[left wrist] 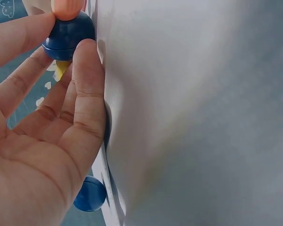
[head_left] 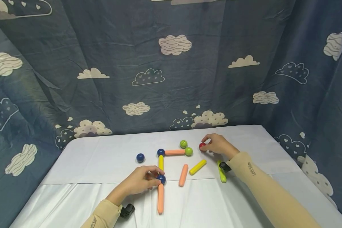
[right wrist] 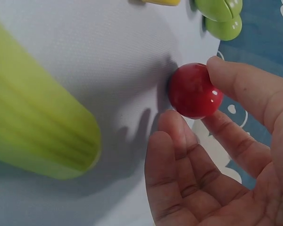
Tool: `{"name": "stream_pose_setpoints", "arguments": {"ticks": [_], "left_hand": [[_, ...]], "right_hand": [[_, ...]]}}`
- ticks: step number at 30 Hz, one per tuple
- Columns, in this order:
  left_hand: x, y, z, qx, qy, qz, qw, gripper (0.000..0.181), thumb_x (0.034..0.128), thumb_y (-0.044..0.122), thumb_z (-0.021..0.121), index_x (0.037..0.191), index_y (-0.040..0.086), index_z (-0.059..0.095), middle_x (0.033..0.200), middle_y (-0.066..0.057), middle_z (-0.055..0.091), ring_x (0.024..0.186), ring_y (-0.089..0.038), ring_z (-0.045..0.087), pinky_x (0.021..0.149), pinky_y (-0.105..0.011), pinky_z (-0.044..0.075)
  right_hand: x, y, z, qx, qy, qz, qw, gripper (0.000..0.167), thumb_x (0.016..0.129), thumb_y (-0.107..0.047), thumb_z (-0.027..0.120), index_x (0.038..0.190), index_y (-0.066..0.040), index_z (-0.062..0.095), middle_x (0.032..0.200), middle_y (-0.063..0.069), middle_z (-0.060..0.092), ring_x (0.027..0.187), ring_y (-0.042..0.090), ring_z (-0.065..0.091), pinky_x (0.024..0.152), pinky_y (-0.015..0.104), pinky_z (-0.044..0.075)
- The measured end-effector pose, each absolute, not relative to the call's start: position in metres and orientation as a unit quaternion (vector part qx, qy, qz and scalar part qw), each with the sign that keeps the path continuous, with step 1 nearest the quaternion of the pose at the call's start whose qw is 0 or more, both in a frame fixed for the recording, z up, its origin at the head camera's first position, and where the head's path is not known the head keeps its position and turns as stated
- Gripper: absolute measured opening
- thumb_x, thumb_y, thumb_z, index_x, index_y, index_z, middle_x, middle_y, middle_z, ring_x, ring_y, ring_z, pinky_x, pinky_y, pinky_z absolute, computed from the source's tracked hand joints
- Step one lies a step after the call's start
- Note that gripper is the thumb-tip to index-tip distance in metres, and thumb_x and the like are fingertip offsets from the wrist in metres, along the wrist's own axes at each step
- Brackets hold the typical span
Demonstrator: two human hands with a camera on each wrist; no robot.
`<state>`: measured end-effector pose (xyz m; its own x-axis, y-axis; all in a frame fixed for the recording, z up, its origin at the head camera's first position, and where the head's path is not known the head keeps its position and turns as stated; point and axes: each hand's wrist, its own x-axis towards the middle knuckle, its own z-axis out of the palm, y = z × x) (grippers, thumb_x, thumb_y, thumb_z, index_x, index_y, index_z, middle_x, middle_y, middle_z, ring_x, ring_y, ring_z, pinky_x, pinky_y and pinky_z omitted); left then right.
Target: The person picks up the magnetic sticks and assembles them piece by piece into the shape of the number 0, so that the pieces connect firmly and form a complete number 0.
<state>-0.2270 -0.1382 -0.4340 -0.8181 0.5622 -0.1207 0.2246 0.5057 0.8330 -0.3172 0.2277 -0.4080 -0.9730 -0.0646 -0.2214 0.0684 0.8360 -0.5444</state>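
My left hand (head_left: 138,181) pinches a blue ball (head_left: 161,179) between thumb and fingers. An orange stick (head_left: 161,199) runs from this ball toward the front, and a yellow stick (head_left: 161,162) joins it to a second blue ball (head_left: 161,152) behind. From there another orange stick (head_left: 174,152) leads right to a green ball (head_left: 189,151). At the back right, my right hand (head_left: 218,145) pinches a glossy red ball (right wrist: 194,92) at the white cloth; no stick is attached to it.
Loose on the white-covered table (head_left: 102,158) lie a blue ball (head_left: 140,157), a green ball (head_left: 183,144), an orange stick (head_left: 183,175), a yellow stick (head_left: 198,167) and a lime stick (head_left: 221,172), the last below the right wrist. A dark cloud-patterned curtain (head_left: 117,47) surrounds the table's back and sides.
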Motion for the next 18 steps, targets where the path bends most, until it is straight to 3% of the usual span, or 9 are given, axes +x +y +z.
{"name": "stream_pose_setpoints", "arguments": {"ticks": [18], "left_hand": [[-0.227, -0.138, -0.433, 0.244, 0.845, 0.436, 0.190, 0.026, 0.1002, 0.013, 0.075, 0.126, 0.014, 0.074, 0.113, -0.006, 0.070, 0.082, -0.017, 0.068, 0.065, -0.027, 0.056]], "right_hand": [[-0.298, 0.224, -0.399, -0.012, 0.949, -0.298, 0.107, 0.042, 0.096, -0.032, 0.082, 0.128, -0.009, 0.071, 0.097, 0.011, 0.068, 0.078, 0.022, 0.059, 0.064, 0.027, 0.049]]}}
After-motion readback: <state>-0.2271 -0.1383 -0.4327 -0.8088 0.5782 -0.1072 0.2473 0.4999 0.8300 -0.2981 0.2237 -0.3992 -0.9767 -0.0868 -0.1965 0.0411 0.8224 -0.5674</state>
